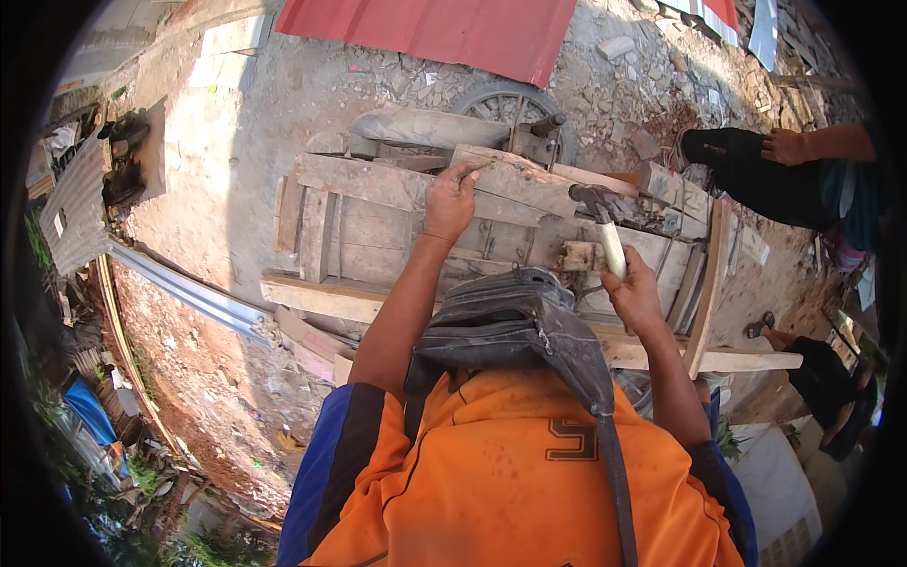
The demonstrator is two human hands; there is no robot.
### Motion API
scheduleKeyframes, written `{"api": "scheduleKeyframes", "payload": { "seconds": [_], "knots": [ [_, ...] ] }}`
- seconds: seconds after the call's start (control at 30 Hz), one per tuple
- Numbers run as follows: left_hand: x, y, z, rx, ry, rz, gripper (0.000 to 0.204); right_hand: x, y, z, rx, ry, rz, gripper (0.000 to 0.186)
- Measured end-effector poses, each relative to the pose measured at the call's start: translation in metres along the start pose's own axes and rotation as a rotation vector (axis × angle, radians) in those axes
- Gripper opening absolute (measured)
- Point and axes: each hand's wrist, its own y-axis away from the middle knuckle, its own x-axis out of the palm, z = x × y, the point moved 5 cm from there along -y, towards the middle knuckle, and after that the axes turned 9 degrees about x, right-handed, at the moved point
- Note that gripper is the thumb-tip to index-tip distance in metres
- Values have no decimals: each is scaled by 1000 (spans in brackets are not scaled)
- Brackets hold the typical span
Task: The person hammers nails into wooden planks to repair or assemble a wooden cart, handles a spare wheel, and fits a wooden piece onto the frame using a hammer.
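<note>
My right hand [635, 295] is wrapped round the pale handle of a claw hammer [613, 248]. The hammer's dark head is up over the far side of a weathered wooden frame [364, 181], close to a rough wooden plank [534, 184]. Farther left, my left hand [451, 203] rests at that plank's left end, its thumb and forefinger brought together. Whatever is between those fingers is too small to make out. The frame is built of boards and crosspieces, and a dark bag [501, 317] on my chest covers part of its near side.
Beyond the frame are a spoked wheel [487, 102] and red corrugated sheets [430, 36]. Two people, one in black with a hand on the thigh [784, 149], are at the right. A long board [710, 293] crosses the frame's right end. Rubble [614, 104] covers the far ground.
</note>
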Motion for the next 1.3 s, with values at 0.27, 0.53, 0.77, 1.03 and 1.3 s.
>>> {"api": "scheduleKeyframes", "payload": {
  "seconds": [0.27,0.53,0.77,1.03,1.3],
  "knots": [
    [0,-1,1,41,-36,-4,20,4,3,18,7,46,30,37],
    [3,-1,13,-68,32,7,21,4,2,31,-23,92,56,37],
    [4,-2,-10,286,-136,79,16,4,10,44,-264,101,-46,35],
    [8,-3,-17,381,-209,132,18,21,-4,58,-350,288,8,43],
    [7,0,-10,331,-169,95,22,43,1,57,-360,334,80,40]
  ]
}}
